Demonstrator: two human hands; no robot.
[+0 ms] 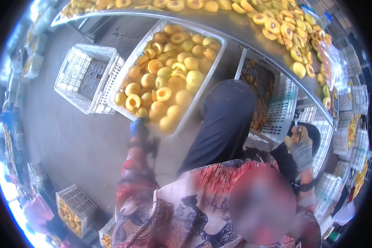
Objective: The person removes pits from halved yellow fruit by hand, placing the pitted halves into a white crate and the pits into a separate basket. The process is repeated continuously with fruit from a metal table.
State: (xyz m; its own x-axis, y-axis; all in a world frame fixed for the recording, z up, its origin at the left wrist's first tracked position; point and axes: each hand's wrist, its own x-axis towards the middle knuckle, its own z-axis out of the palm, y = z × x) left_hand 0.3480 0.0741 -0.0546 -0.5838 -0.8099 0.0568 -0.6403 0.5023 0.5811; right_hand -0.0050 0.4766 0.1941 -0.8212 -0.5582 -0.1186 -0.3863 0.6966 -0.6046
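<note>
Left hand (139, 127): at peach (141, 112) by tub (215, 61) rim, can't tell grip
Right hand (300, 149): pinching brown-handled tool (296, 134)
Counter (219, 20): peach halves (273, 25)

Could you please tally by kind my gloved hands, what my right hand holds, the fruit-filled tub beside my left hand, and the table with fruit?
Gloved hands: 2 (left hand blue, right hand pale grey)
Small held object: 1
Fruit-filled tub: 1
Fruit table: 1
Total: 5

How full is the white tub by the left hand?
Well filled: yellow fruit spreads wall to wall in the tub, hiding its bottom; exact depth cannot be told.
</note>
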